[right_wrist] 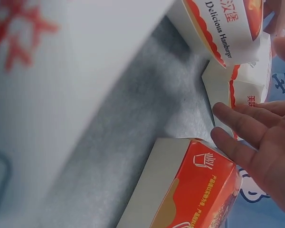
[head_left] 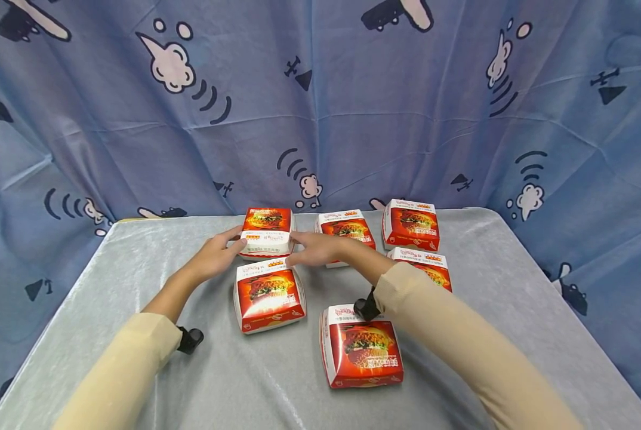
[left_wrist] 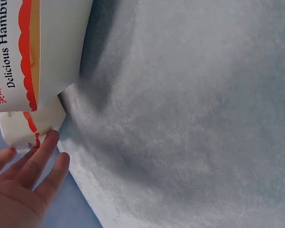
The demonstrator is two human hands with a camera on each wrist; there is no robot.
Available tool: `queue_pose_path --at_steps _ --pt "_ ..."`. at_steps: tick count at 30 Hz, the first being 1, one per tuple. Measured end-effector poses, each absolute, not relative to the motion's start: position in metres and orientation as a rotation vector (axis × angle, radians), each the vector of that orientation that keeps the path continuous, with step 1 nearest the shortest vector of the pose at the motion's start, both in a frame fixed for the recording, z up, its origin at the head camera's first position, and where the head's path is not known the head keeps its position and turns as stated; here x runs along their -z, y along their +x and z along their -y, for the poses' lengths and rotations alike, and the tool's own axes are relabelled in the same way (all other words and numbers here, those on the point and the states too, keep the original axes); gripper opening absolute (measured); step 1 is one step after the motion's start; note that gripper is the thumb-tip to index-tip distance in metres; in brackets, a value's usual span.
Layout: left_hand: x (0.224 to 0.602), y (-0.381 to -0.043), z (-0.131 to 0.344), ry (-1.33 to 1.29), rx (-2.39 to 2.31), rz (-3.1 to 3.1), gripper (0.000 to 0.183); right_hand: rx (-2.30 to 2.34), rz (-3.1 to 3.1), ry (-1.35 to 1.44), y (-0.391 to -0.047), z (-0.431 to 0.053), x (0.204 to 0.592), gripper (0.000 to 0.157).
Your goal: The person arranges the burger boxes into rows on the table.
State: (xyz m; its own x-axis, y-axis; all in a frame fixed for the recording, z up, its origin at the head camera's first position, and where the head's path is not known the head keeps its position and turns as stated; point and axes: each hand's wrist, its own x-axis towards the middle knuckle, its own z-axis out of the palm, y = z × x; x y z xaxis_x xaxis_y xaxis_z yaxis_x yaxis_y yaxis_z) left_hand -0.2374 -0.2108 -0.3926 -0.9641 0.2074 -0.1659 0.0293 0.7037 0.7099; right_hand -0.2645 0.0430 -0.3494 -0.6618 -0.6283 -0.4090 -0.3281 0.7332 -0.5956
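A red and white hamburger box (head_left: pixel 267 222) sits at the back left of the grey table, between the two hands. My left hand (head_left: pixel 215 255) touches its left side; in the left wrist view the fingers (left_wrist: pixel 35 164) are extended along its white wall (left_wrist: pixel 47 116). On the opposite side is my right hand (head_left: pixel 317 248), its fingers (right_wrist: pixel 244 124) fairly straight against the box (right_wrist: pixel 251 78) in the right wrist view. A second hamburger box (head_left: pixel 269 292) lies just in front, slightly turned. The right thumb is near that box's back edge.
Another box (head_left: pixel 347 226) stands just right of my right hand, partly covered by the forearm. Two more boxes, one at the back right (head_left: pixel 410 222) and one before it (head_left: pixel 425 266), stand farther right. A box (head_left: pixel 366 349) lies nearer the front. A blue curtain (head_left: pixel 353 137) hangs behind the table.
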Motion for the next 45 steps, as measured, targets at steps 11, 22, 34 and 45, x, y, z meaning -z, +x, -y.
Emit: queue_pose_path --at_steps 11,22,34,45 --pt "0.393 -0.235 0.207 0.216 -1.144 -2.661 0.061 0.629 -2.335 -0.697 -0.267 -0.046 0.351 0.063" --pt "0.394 -0.234 0.208 0.225 -1.131 -2.681 0.061 0.645 -2.332 -0.689 -0.263 -0.048 0.350 0.078" --pt "0.398 -0.212 0.213 0.326 -1.069 -2.985 0.058 0.740 -2.272 -0.833 -0.241 -0.065 0.345 0.080" --pt "0.396 -0.197 0.206 0.587 -1.130 -2.887 0.036 0.846 -2.158 -0.876 -0.218 -0.075 0.349 0.077"
